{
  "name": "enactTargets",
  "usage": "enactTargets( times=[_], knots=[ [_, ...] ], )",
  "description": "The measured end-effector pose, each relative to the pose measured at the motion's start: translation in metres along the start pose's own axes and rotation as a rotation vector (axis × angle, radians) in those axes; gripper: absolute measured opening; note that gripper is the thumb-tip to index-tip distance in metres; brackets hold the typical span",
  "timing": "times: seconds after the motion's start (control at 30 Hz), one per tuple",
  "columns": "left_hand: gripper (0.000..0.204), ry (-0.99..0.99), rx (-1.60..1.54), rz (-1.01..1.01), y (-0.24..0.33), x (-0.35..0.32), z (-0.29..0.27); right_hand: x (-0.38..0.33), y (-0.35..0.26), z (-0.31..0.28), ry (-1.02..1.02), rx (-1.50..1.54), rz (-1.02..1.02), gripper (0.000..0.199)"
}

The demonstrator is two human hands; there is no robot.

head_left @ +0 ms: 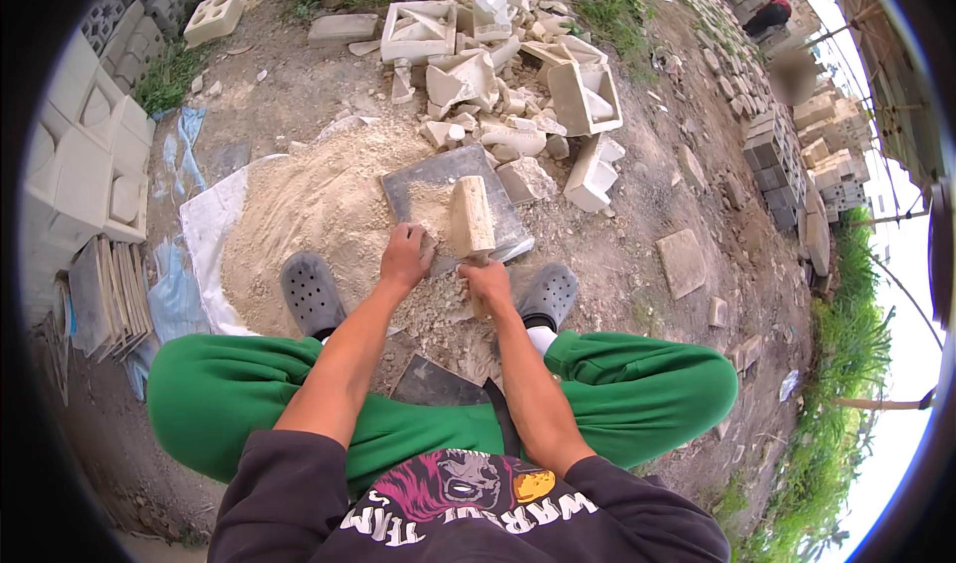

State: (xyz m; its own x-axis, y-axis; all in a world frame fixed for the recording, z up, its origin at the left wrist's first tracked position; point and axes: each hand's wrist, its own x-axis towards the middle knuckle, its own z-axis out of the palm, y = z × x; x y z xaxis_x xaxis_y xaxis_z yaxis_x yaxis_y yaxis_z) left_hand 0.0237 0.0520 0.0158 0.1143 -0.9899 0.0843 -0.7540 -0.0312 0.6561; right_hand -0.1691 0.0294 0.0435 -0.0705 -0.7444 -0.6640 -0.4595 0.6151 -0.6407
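My right hand (486, 282) is wrapped round the short handle of a dust-covered wooden mallet (472, 215), whose blocky head stands up over a flat dark grey slab (508, 226). Just left of the mallet, my left hand (403, 257) rests at the slab's near edge with its fingers curled in. Whatever lies under those fingers is too covered to make out. Pale crushed powder (324, 215) heaps over a white sack sheet (211, 226) left of the slab, and some of it lies on the slab too.
Broken cream-coloured blocks (488, 85) pile up beyond the slab. Pale moulded blocks (95, 155) stack at the left, above leaning thin boards (110, 299). Grey blocks (775, 165) stand at the far right, near a flat stone piece (682, 262). A person (772, 13) bends far off.
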Motion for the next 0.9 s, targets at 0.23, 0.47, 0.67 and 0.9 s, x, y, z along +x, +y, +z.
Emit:
enactTargets(
  times=[0.23,0.47,0.67,0.9],
  knots=[
    [0.037,0.008,-0.059,0.207,-0.004,-0.014,0.011,0.027,-0.035,-0.02,0.183,0.004,-0.188,0.033],
    [0.029,0.083,-0.018,0.218,0.006,-0.002,0.023,0.014,-0.097,-0.03,0.119,-0.01,-0.322,0.039],
    [0.024,0.101,0.022,0.106,0.008,0.011,0.031,0.033,-0.06,-0.014,-0.021,-0.233,-0.132,0.04],
    [0.027,0.01,0.02,0.086,0.01,0.012,0.023,0.029,-0.048,-0.027,0.098,-0.033,-0.262,0.032]
  ],
)
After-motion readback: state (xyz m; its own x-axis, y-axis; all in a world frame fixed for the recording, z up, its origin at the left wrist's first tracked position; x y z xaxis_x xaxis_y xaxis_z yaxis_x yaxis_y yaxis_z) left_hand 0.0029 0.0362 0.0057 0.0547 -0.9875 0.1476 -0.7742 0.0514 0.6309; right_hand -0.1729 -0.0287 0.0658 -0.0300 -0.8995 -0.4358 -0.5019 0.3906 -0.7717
